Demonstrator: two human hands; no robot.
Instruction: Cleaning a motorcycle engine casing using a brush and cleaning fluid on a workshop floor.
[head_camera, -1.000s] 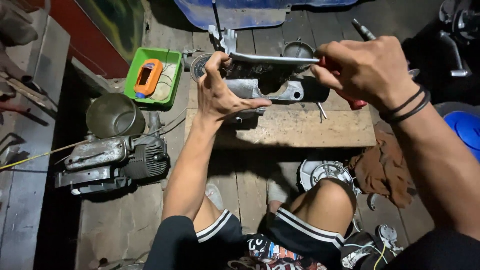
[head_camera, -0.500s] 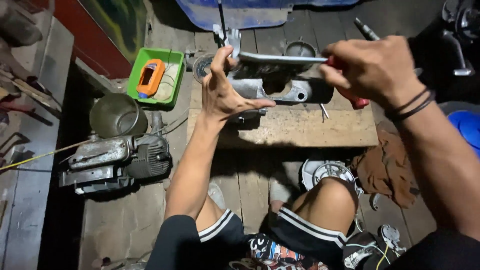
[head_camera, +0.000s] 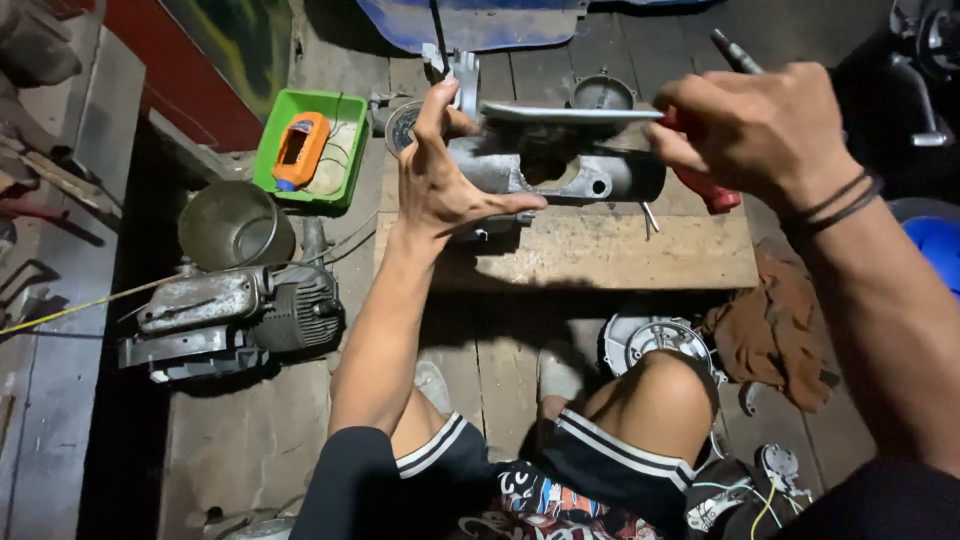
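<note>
Head view looks straight down at a wooden board (head_camera: 600, 250) lying on a plank floor, with the person's knees below it. At upper left sits a green plastic tray (head_camera: 345, 130), square, holding an orange boxy device (head_camera: 300, 150); any label on it is too small to tell. A blue panel (head_camera: 480, 20) lies along the top edge, a red wall strip runs at upper left, and a blue round container (head_camera: 935, 250) shows at the right edge.

On the board rests a grey metal engine casing (head_camera: 560, 175). The left hand (head_camera: 445, 180) is spread wide, fingers splayed upward and thumb stretched out to the right, its palm pressed against the left end of the casing. The right hand (head_camera: 755, 130) is closed around the red handle of a tool (head_camera: 570, 112), whose long flat metal shaft reaches leftward across the top of the casing towards the left fingertips.

Left of the board stand a dull metal pot (head_camera: 235, 225) and a small grimy engine (head_camera: 240, 320). A brown rag (head_camera: 770, 330) lies on the floor at right, just beside a round metal cover (head_camera: 650, 340).
</note>
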